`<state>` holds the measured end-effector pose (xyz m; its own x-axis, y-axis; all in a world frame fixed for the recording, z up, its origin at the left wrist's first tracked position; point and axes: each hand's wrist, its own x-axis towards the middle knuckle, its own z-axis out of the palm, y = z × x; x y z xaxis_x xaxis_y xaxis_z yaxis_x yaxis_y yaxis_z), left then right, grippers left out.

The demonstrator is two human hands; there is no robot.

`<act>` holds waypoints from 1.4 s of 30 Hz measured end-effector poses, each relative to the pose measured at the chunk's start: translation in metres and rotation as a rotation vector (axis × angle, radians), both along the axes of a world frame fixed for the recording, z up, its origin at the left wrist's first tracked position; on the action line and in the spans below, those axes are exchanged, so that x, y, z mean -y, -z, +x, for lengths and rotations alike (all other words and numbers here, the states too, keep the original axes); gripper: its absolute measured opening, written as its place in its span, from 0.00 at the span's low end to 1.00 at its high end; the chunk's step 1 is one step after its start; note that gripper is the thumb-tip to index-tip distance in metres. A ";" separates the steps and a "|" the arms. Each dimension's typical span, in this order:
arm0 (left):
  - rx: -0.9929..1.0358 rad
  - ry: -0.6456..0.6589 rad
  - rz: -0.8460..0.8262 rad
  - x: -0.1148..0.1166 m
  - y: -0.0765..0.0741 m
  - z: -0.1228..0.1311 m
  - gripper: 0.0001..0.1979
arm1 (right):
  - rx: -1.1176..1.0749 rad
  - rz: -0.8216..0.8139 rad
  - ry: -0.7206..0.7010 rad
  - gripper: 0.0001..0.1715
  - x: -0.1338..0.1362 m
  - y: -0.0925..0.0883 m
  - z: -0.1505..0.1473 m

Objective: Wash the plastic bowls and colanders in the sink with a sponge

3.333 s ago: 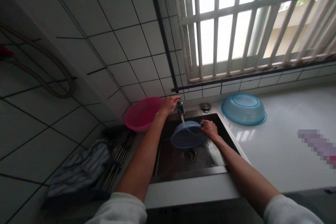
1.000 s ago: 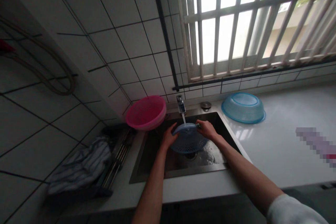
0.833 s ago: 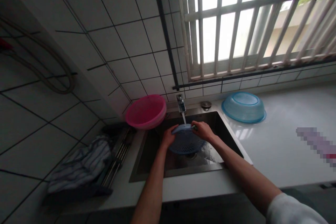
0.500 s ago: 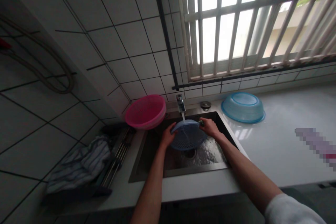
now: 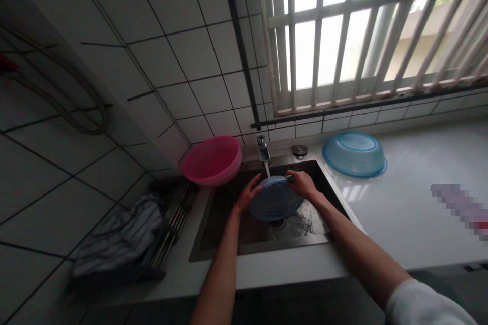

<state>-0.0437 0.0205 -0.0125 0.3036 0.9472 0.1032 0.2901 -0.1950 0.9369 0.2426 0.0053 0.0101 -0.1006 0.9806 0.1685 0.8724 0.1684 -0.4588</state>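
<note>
I'm holding the blue colander [image 5: 275, 202] under the tap [image 5: 263, 148], right hand [image 5: 303, 184] pinching its rim, left hand [image 5: 247, 197] cupping its side, steadying it

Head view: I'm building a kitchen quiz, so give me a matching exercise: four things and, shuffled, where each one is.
1 blue colander
2 pink basket
3 pale blue bowl
4 striped cloth

A upside down on the counter right of the sink
B under the running tap
C on the rack at far left
D at the sink's left back corner

Pairs: 1-B, 2-D, 3-A, 4-C
</note>
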 end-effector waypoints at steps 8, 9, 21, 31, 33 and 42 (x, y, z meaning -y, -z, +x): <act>0.000 0.034 -0.027 0.004 -0.005 0.005 0.34 | 0.004 0.043 0.058 0.10 0.000 -0.005 0.003; 0.001 0.026 -0.023 0.005 -0.005 0.006 0.34 | 0.004 0.040 0.063 0.11 0.000 -0.005 0.003; -0.063 -0.257 0.524 -0.022 -0.116 0.043 0.25 | -0.067 0.057 0.069 0.12 0.001 -0.007 -0.006; -0.500 -0.062 0.609 -0.035 -0.149 0.083 0.26 | -0.152 0.045 0.069 0.12 -0.002 -0.003 -0.002; -0.495 -0.067 0.634 -0.017 -0.135 0.078 0.28 | -0.176 0.046 0.059 0.11 -0.002 -0.003 -0.001; -0.481 -0.173 0.419 0.030 -0.050 0.041 0.40 | -0.421 0.002 -0.054 0.08 -0.013 0.012 0.005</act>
